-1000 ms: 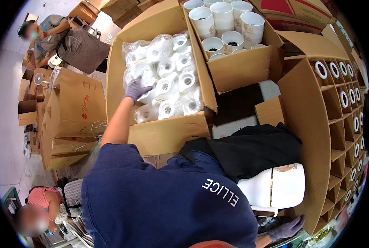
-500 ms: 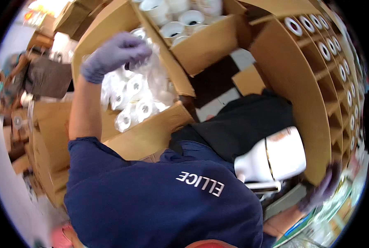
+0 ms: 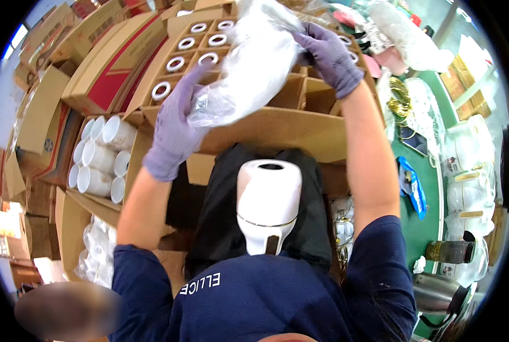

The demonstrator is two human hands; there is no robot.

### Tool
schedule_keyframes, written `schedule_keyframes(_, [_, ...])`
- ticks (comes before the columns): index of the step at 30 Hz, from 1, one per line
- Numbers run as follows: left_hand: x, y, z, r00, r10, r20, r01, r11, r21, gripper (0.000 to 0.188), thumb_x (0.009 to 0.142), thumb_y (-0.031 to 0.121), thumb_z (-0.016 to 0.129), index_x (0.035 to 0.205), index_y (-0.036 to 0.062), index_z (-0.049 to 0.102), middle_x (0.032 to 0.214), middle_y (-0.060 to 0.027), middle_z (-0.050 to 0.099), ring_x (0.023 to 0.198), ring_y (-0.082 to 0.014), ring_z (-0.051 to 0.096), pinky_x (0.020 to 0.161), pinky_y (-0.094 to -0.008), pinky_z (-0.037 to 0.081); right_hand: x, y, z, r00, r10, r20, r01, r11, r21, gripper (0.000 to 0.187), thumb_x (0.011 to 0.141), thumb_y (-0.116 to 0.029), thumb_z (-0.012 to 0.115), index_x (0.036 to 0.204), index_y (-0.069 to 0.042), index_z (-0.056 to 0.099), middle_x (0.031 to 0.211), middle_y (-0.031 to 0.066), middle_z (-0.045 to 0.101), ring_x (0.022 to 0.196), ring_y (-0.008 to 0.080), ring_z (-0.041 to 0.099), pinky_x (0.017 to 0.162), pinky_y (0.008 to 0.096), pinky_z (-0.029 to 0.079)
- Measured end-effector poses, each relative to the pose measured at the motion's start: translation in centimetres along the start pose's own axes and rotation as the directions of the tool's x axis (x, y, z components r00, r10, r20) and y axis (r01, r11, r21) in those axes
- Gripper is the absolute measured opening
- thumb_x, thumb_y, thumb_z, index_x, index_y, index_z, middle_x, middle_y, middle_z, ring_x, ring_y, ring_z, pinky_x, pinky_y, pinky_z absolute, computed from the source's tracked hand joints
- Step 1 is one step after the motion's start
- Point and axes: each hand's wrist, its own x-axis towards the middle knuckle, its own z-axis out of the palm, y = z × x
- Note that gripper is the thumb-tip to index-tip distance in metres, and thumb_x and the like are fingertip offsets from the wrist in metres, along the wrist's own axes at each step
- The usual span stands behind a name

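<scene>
Over a divided cardboard carton, a cloudy plastic bag with a white bulk stretches between my hands. My left hand grips its lower left end, thumb and fingers around the film. At the upper right, my right hand pinches the bag, its fingertips partly hidden behind it. What the bag contains cannot be made out. On my lap rests a white jug body with a gold band and a dark round opening facing away from me. Several white ring-topped pieces stand in the carton's cells.
To the left are a box of white cups and a carton of plastic-wrapped white parts. A green table on the right bears a steel jug, a blue packet, gold rings and bagged white vessels.
My view has swung right. My left hand has left the carton of wrapped parts, and my right hand has risen from low on the right. Both now hold the plastic bag.
</scene>
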Motion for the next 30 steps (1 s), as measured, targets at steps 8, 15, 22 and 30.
schedule_keyframes(8, [2.5, -1.7, 11.4, 0.937, 0.331, -0.110, -0.254, 0.863, 0.437, 0.048, 0.068, 0.020, 0.083, 0.102, 0.0000, 0.056, 0.098, -0.0177, 0.055, 0.091, -0.0375, 0.056, 0.082, -0.0441, 0.047, -12.5, 2.5, 4.2, 0.990, -0.051, -0.133, 0.026, 0.982, -0.185, 0.028, 0.083, -0.016, 0.074, 0.105, -0.001, 0.066, 0.102, 0.0110, 0.068, 0.088, 0.0133, 0.064, 0.077, 0.0278, 0.052])
schedule_keyframes(15, [1.9, -0.1, 10.7, 0.964, -0.149, 0.219, 0.139, 0.988, 0.064, 0.060, 0.065, 0.036, 0.088, 0.107, -0.0008, 0.063, 0.092, -0.0111, 0.063, 0.093, -0.0208, 0.062, 0.088, -0.0367, 0.050, -11.9, 5.2, 3.3, 0.941, -0.047, -0.336, 0.026, 0.997, -0.067, 0.027, 0.078, -0.015, 0.082, 0.079, -0.004, 0.058, 0.075, -0.0010, 0.058, 0.070, 0.0060, 0.050, 0.061, 0.0243, 0.045])
schedule_keyframes(22, [-1.4, -10.0, 8.0, 0.841, -0.195, -0.505, 0.030, 0.949, -0.315, 0.017, 0.087, 0.001, 0.059, 0.104, -0.0017, 0.064, 0.110, -0.0136, 0.065, 0.102, -0.0171, 0.062, 0.091, -0.0309, 0.050, -13.9, 9.7, 0.6, 0.813, 0.120, -0.570, 0.210, 0.853, 0.478, 0.010, 0.085, 0.001, 0.066, 0.091, -0.003, 0.060, 0.103, 0.0068, 0.065, 0.082, 0.0109, 0.057, 0.072, 0.0244, 0.048])
schedule_keyframes(30, [-13.2, -10.0, 9.6, 0.966, -0.225, -0.130, 0.194, 0.957, -0.218, 0.042, 0.096, 0.024, 0.054, 0.125, -0.0062, 0.056, 0.111, -0.0130, 0.065, 0.098, -0.0195, 0.061, 0.088, -0.0322, 0.048, -24.3, 15.5, 1.6, 0.985, -0.052, -0.162, 0.016, 0.976, -0.219, 0.031, 0.095, -0.027, 0.060, 0.106, 0.002, 0.058, 0.096, 0.0082, 0.064, 0.088, 0.0132, 0.057, 0.080, 0.0291, 0.049])
